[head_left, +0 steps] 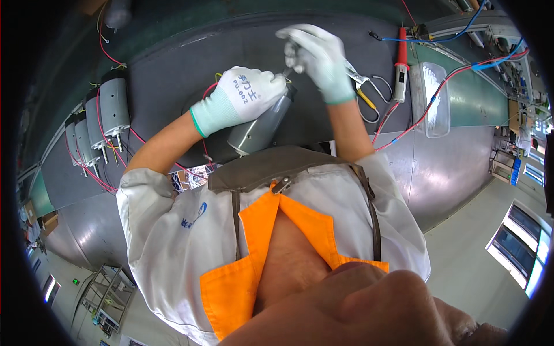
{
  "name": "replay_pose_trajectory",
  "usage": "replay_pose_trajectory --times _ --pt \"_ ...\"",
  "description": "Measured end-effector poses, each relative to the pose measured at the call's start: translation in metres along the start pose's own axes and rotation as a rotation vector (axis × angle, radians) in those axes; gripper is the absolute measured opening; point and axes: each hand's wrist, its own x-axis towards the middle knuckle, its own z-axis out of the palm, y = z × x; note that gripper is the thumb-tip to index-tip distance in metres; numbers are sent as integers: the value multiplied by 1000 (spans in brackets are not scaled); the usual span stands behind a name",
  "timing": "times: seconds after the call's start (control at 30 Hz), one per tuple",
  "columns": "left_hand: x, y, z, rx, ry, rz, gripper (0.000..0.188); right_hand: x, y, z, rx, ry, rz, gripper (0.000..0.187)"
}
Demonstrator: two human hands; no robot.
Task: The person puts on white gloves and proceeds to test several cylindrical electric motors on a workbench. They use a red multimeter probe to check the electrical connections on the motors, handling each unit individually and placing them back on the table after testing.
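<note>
Here we are at the dark worktop (173,66), and the grey motor (258,131) lies tilted right in front of the chest, its near end by the brown apron (259,164), its far end up under the left hand (249,95). That gloved hand curls over the top of the motor, fingers bent in close; whether they clamp the casing or pinch something small, I can't tell. And the right hand (317,57)! Raised just beyond, fingers curled and a touch blurred, with a small grey piece (287,72) between the two gloves; who has hold of it, the view won't say. This looks like fine work at the motor's end, so the sound play, I'd judge, is a steady left hand bracing the casing, small unhurried moves from the right, and the red wire (210,89) kept from snagging under the wrist. Scissors (362,86) sit near the right forearm, easily reached, but those points want watching. Now the lettering: bold blue characters, letters and digits across the left glove's back, clear enough to read, and a blue emblem (202,209) on the pale shirt (167,242) beside characters too small to make out.
</note>
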Motion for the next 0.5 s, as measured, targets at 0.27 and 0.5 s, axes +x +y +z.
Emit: replay_pose_trajectory --times 0.27,0.5 --pt "36 -31 -2 -424 -38 -116 30 -124 55 -121 -1629 454 -385 49" --pt "61 -44 -3 -1330 -314 -618 37 -202 47 -69 -1602 188 79 65"
